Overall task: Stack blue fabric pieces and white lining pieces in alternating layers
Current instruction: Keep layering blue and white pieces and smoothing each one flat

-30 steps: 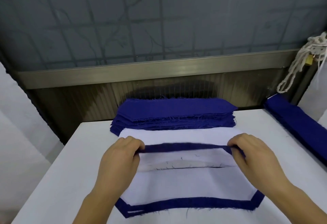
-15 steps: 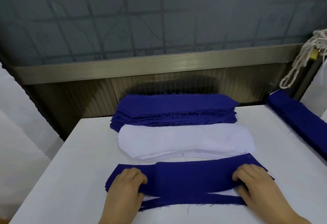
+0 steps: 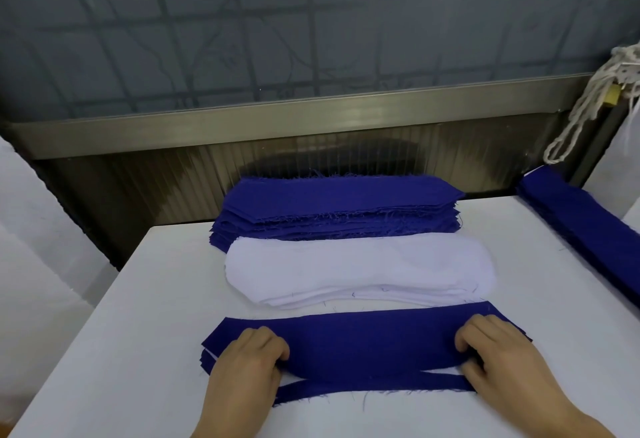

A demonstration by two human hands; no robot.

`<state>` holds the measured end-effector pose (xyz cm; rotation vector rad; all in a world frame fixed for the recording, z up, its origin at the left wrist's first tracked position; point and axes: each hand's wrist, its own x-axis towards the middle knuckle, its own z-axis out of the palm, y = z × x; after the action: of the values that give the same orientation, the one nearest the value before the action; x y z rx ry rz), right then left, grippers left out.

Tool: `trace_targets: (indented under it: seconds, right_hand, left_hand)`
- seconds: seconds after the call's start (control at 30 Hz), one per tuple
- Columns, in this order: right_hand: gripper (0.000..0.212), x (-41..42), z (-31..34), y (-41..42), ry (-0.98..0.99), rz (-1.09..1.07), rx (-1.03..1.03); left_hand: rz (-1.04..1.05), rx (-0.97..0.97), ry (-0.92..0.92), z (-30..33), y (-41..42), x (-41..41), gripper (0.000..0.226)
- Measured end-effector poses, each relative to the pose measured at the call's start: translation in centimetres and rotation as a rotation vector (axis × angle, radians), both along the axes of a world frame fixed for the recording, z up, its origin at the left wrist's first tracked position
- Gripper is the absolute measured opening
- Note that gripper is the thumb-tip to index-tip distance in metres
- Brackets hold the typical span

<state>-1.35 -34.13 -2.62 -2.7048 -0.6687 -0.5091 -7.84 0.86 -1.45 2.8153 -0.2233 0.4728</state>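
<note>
Head view: laying a dark blue woven fabric piece with angled ends point(image 3: 363, 344) flat near the front edge of the white-covered table point(image 3: 138, 299), on top of the layered working stack point(image 3: 346, 392) whose lower blue edge and a sliver of white lining are peeking out below it. Pressing down with the left hand point(image 3: 246, 365) at the piece's left end, fingers curled, fingertips resting on the cloth; whether pinching the edge or only pressing, impossible to tell. Mirroring this with the right hand point(image 3: 498, 358) at the right end, fingers curled onto the cloth in the same way. Sitting just behind the working stack, toward the middle of the table: a pile of white rounded-end lining pieces point(image 3: 356, 271), its far side touching a thick pile of dark blue cut fabric pieces with frayed edges point(image 3: 339, 209) at the back edge. Lying along the right edge: another long bundle of dark blue fabric point(image 3: 585, 230), with a looped white cord point(image 3: 581, 115) hanging above the back right corner.

Judging the step: squaring a blue layer onto the stack, looking nearly done. Calling next for letting go, reaching forward to the white pile, peeling off a single lining piece without dragging its neighbours, and centring it on the blue layer.
</note>
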Motion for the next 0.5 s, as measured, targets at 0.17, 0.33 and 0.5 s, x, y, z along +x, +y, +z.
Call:
trace_targets:
  seconds: [0.17, 0.33, 0.5]
  right_hand:
    - [0.012, 0.1, 0.0, 0.1, -0.013, 0.000, 0.005]
    - [0.010, -0.2, 0.4, 0.2, -0.008, 0.006, 0.000]
    - [0.015, -0.7, 1.1, 0.4, 0.009, 0.026, 0.004]
  left_hand:
    - [-0.003, 0.014, -0.005, -0.1, -0.2, 0.0, 0.047]
    - [-0.006, 0.002, 0.055, -0.1, -0.1, -0.2, 0.048]
    - [-0.027, -0.108, 0.099, -0.1, 0.1, -1.0, 0.013]
